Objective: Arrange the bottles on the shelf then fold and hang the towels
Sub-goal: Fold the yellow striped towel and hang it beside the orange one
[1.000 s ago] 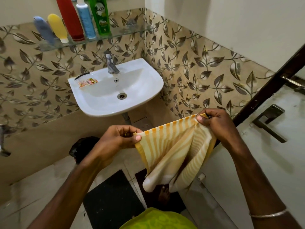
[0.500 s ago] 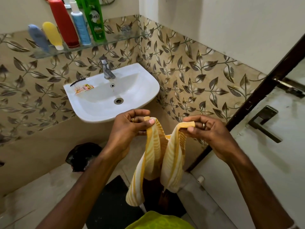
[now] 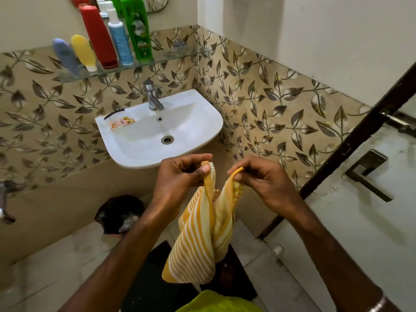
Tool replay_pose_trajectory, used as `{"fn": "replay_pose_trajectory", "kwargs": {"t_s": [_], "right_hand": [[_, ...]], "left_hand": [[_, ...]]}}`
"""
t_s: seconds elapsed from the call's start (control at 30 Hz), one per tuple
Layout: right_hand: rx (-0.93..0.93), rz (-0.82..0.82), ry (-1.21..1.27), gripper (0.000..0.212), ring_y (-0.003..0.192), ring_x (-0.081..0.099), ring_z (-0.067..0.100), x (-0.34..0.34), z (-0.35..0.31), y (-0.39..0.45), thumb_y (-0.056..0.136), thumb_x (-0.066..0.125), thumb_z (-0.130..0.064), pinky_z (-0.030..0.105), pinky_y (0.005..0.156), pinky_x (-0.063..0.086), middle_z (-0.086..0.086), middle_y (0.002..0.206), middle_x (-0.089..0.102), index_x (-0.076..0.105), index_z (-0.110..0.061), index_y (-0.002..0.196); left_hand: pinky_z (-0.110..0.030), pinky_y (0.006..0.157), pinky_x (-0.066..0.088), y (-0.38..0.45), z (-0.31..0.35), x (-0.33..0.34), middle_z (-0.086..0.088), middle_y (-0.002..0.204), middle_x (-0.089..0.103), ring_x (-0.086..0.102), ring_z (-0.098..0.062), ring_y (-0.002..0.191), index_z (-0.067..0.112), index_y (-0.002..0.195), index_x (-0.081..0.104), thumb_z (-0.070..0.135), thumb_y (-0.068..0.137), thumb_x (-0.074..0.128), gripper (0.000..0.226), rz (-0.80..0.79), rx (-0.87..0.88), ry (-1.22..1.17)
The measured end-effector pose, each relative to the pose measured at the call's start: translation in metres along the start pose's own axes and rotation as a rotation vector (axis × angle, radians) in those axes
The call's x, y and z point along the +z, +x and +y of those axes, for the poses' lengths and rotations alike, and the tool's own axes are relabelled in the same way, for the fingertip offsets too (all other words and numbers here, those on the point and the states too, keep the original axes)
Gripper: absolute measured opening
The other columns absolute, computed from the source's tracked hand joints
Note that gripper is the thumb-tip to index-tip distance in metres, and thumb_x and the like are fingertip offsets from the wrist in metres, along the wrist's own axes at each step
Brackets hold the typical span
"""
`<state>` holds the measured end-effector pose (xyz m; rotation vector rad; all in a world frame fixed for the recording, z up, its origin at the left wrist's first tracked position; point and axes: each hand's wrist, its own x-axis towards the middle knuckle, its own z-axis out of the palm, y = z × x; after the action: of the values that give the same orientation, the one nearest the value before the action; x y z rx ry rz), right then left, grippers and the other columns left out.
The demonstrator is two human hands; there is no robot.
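Striped towel (image 3: 198, 239) pinched by left hand (image 3: 180, 179) and right hand (image 3: 263, 181), corners now closer than before

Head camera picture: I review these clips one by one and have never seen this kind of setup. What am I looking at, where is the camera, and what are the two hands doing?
There is no machine here. A person wears a wide-angle camera on the head, so you look forward and down along their own arms in a small bathroom.

The left hand and the right hand each pinch a top corner of a yellow striped towel, which hangs down between them, in front of the white sink. Each grip is closed on the cloth.

Above the sink, a glass shelf carries five bottles in a row: blue-grey bottle, yellow bottle, red bottle, light blue bottle and green bottle. A small packet lies on the sink's rim, beside the tap.
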<state>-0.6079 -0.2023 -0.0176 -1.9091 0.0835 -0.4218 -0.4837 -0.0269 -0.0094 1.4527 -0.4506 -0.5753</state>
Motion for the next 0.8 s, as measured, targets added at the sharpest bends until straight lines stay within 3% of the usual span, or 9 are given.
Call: {"fn": "replay_pose_trajectory", "kwargs": {"t_s": [0.07,0.17,0.37,0.5,0.67,0.73,0.8], "right_hand": [[0.002,0.026,0.054,0.014,0.09,0.071,0.012,0.014,-0.002,0.005,0.085,0.074,-0.009,0.025,0.08,0.057,-0.006,0.094,0.074,0.073,-0.016,0.098],[0.027,0.069,0.118,0.021,0.088,0.075,0.019,0.025,-0.006,0.012,0.079,0.081,-0.02,0.035,0.078,0.061,0.003,0.091,0.077,0.073,-0.011,0.095],[0.06,0.038,0.128,0.028,0.086,0.077,0.023,0.03,-0.011,0.017,0.073,0.083,-0.026,0.043,0.077,0.063,0.007,0.088,0.078,0.071,-0.007,0.09],[0.071,0.071,0.023,0.037,0.081,0.075,0.026,0.029,-0.012,0.019,0.067,0.084,-0.045,0.055,0.073,0.062,0.006,0.085,0.076,0.072,-0.014,0.085],[0.085,0.093,-0.131,0.043,0.067,0.067,0.014,0.029,-0.017,0.016,0.066,0.08,-0.058,0.041,0.061,0.061,0.0,0.074,0.069,0.064,-0.023,0.083],[0.101,0.047,-0.124,0.038,0.061,0.064,0.022,0.029,-0.016,0.017,0.071,0.083,-0.05,0.043,0.056,0.056,0.004,0.071,0.068,0.062,-0.025,0.091],[0.154,-0.069,-0.049,0.036,0.058,0.06,0.019,0.027,-0.014,0.017,0.077,0.084,-0.036,0.036,0.053,0.052,0.0,0.067,0.066,0.063,-0.029,0.105]], "left_hand": [[-0.029,0.068,0.059,-0.005,0.003,0.002,-0.014,0.088,0.077,0.075,-0.024,0.08,0.004,0.109,0.073,0.0,0.08,0.076,0.029,-0.006,0.012,0.014],[-0.03,0.067,0.06,-0.012,0.007,0.003,-0.015,0.085,0.077,0.075,-0.026,0.077,0.001,0.1,0.072,0.002,0.075,0.081,0.027,0.028,0.031,0.014],[-0.023,0.064,0.058,-0.021,0.011,-0.003,-0.014,0.089,0.078,0.076,-0.023,0.08,-0.003,0.098,0.073,-0.002,0.077,0.076,0.021,0.039,0.095,-0.004],[-0.023,0.069,0.059,-0.024,0.011,-0.004,-0.011,0.092,0.078,0.076,-0.021,0.084,0.0,0.101,0.075,-0.003,0.083,0.071,0.018,-0.01,0.147,0.087],[-0.025,0.069,0.059,-0.028,0.013,-0.006,-0.005,0.093,0.078,0.075,-0.017,0.085,0.009,0.1,0.076,0.027,0.074,0.077,0.032,-0.056,0.165,0.203],[-0.026,0.068,0.058,-0.028,0.014,-0.007,-0.005,0.09,0.077,0.075,-0.018,0.083,0.009,0.096,0.076,0.029,0.072,0.077,0.031,-0.041,0.161,0.224],[-0.027,0.068,0.057,-0.026,0.014,-0.007,-0.008,0.087,0.077,0.075,-0.021,0.082,0.006,0.094,0.076,0.021,0.076,0.076,0.024,-0.037,0.138,0.191]]}}
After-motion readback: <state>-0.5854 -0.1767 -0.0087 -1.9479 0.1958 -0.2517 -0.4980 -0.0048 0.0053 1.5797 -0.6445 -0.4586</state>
